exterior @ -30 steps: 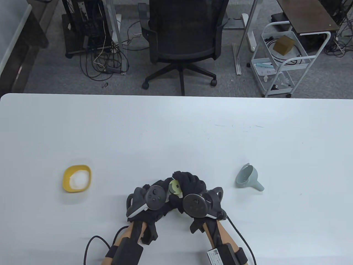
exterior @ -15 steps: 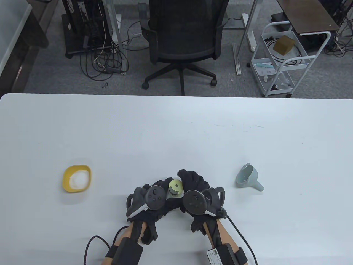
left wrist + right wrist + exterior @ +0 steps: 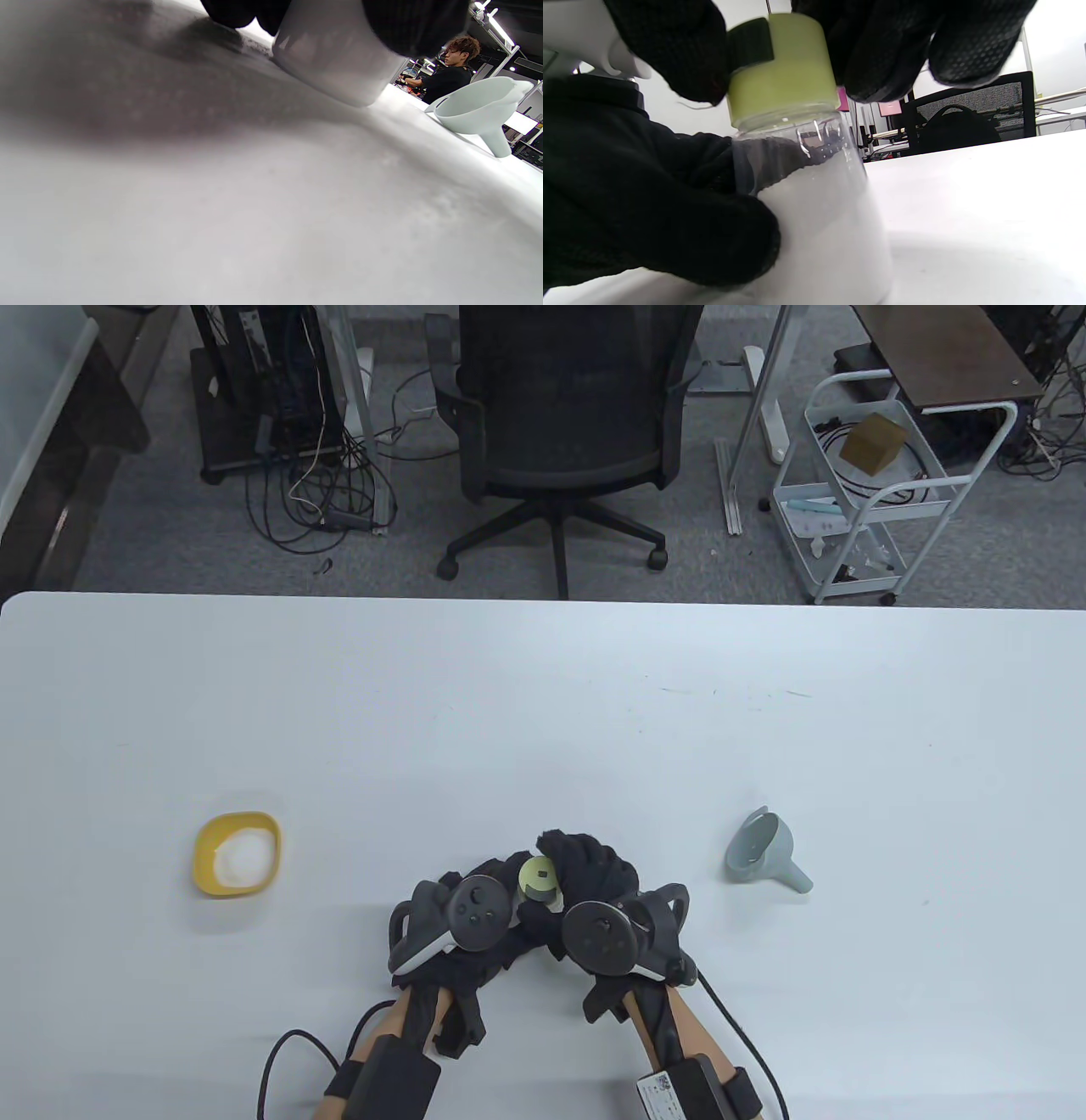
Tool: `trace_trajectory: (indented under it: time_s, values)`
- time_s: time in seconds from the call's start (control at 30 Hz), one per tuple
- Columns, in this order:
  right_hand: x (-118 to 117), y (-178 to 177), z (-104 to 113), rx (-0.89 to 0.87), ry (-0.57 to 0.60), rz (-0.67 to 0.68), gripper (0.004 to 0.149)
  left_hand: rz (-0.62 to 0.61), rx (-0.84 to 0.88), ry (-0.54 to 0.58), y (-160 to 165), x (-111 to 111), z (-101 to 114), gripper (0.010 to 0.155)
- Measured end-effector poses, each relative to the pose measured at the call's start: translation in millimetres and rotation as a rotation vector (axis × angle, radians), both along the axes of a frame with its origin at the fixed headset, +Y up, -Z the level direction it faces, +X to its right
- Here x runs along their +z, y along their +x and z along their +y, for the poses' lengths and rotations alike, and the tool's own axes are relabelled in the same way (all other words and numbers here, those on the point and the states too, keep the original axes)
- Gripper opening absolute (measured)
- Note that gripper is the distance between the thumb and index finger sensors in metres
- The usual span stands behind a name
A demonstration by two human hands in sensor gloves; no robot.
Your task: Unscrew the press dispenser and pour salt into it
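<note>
The press dispenser is a clear jar (image 3: 823, 220) with white salt inside and a yellow-green press cap (image 3: 782, 80). It stands near the table's front edge, its cap (image 3: 537, 880) showing between the two hands. My left hand (image 3: 475, 912) grips the jar body from the left; its gloved fingers (image 3: 649, 212) wrap the glass. My right hand (image 3: 590, 874) holds the cap from above, its fingertips (image 3: 878, 46) on the cap's sides. The left wrist view shows the jar's base (image 3: 335, 59) on the table.
A yellow bowl (image 3: 237, 853) with white salt sits to the left. A pale blue-grey funnel (image 3: 764, 851) lies on its side to the right, also in the left wrist view (image 3: 479, 108). The table's front edge is close behind the forearms.
My right hand shifted around the cap, first right, then back left, turning on it. The left hand and jar stayed in place.
</note>
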State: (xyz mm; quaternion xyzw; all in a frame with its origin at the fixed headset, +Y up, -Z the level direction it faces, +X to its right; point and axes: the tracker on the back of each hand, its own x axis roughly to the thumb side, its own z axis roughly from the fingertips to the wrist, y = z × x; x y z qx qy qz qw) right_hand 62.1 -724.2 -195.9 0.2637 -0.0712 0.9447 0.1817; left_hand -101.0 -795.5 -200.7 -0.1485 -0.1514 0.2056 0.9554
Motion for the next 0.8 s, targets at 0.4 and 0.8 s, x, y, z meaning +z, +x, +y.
trace_trajectory:
  time_s: [0.4,0.8]
  values:
    - [-6.0,3.4,0.7,0.055,-0.198,0.044,0.113,0.000,0.000,0.000,0.0,0.0,-0.1,0.098]
    - [1.5,-6.1,-6.9,0.056,0.038,-0.121,0.089,-0.001,-0.003,-0.004,-0.2,0.2,0.0,0.098]
